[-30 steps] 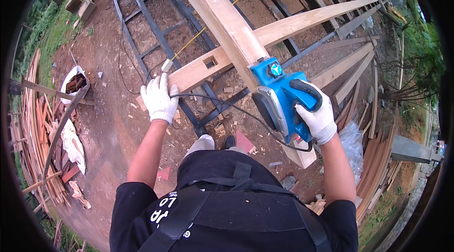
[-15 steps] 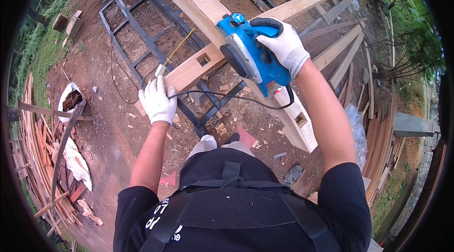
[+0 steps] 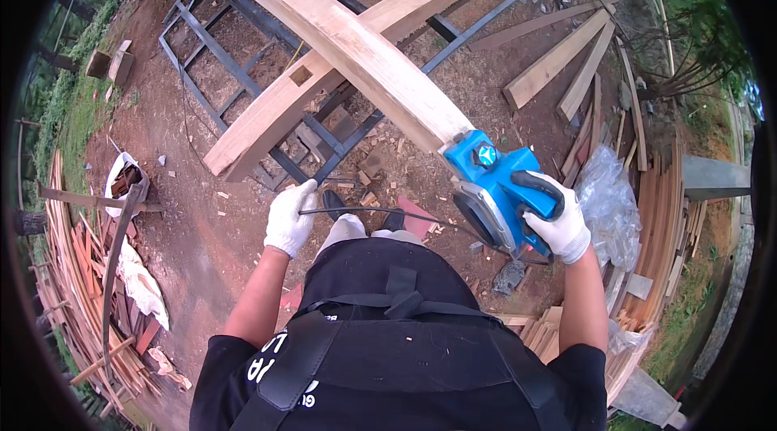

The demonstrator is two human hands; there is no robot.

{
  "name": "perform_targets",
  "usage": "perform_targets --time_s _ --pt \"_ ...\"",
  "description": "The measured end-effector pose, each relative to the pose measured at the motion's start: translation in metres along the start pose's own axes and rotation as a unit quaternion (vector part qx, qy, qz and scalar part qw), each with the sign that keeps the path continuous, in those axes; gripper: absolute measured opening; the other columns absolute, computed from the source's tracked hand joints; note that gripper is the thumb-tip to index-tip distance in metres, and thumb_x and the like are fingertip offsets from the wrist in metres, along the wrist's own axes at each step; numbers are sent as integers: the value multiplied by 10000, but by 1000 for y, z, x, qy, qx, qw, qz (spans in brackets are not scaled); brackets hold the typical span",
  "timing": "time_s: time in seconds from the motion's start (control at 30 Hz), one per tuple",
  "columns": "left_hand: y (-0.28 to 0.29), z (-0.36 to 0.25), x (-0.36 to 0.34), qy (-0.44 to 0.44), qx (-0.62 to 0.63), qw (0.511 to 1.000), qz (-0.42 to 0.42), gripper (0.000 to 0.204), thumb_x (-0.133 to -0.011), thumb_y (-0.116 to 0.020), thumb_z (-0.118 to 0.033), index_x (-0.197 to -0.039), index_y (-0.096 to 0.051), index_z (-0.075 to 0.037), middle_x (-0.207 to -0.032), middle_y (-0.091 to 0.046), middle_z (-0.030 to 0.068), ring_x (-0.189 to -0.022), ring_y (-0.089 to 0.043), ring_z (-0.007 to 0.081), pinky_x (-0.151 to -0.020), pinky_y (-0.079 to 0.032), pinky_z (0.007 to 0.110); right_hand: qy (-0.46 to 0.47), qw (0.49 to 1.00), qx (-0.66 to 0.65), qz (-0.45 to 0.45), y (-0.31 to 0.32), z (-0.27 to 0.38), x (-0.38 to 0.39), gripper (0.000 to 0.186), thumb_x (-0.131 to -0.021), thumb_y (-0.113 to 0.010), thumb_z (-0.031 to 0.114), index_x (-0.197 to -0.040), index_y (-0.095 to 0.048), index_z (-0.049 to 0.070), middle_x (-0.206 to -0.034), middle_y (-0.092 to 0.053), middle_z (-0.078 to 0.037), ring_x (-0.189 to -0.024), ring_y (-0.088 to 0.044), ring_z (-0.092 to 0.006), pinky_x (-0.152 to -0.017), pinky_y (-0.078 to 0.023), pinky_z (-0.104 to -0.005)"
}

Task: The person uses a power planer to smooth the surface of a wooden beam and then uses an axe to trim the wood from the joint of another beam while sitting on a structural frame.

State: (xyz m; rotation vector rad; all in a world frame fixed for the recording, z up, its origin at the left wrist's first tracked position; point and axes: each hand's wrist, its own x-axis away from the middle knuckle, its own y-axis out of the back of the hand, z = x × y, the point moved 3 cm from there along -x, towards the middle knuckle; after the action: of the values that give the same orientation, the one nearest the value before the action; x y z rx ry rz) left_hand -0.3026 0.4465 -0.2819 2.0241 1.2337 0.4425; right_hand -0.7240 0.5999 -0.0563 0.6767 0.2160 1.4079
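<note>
My right hand (image 3: 560,223), in a white glove, grips the black handle of a blue electric planer (image 3: 494,188). The planer rests on the near end of a long pale timber (image 3: 380,79) that runs toward the upper left. That timber lies across a second timber (image 3: 261,111), which has a square mortise (image 3: 300,75). My left hand (image 3: 289,216), also gloved, is closed on the black power cord (image 3: 380,208), below the second timber's end and off the wood.
A dark steel frame (image 3: 202,42) supports the timbers. Scrap boards (image 3: 69,269) and a white sack (image 3: 117,176) lie at left. At right are loose planks (image 3: 546,67), clear plastic sheeting (image 3: 603,204) and stacked strips (image 3: 660,229). Wood offcuts litter the dirt.
My left hand has left the timber for lower right, lifting the cord. The planer, moved up along the timber half a second ago, is back down at its near end.
</note>
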Motion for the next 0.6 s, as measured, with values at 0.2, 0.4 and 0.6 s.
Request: perform_targets --time_s 0.2,0.4,0.6 --pt "-66 -54 28 10 44 987 155 301 -950 -598 -186 -1209 -718 -91 -1039 -738 191 -1001 -694 394 -916 -544 456 -35 999 25 -14 35 -46 91 582 -693 -715 89 -1266 -681 -10 -1257 -715 -189 -1141 -715 -298 -1015 -532 -386" --pt "-67 -45 12 120 66 984 111 302 -964 -620 -202 -1224 -715 -81 -1145 -733 191 -1112 -690 357 -969 -536 419 40 998 49 -13 29 -43 53 563 -729 -705 72 -1285 -664 -6 -1246 -719 -185 -1133 -718 -280 -1014 -531 -377" --pt "-59 -28 -1 135 66 985 89 304 -984 -610 -209 -1238 -712 -76 -1177 -730 182 -1139 -685 352 -990 -532 415 45 999 23 7 9 -12 -14 527 -752 -702 75 -1277 -680 43 -1203 -716 -189 -1065 -717 -305 -956 -548 -379"
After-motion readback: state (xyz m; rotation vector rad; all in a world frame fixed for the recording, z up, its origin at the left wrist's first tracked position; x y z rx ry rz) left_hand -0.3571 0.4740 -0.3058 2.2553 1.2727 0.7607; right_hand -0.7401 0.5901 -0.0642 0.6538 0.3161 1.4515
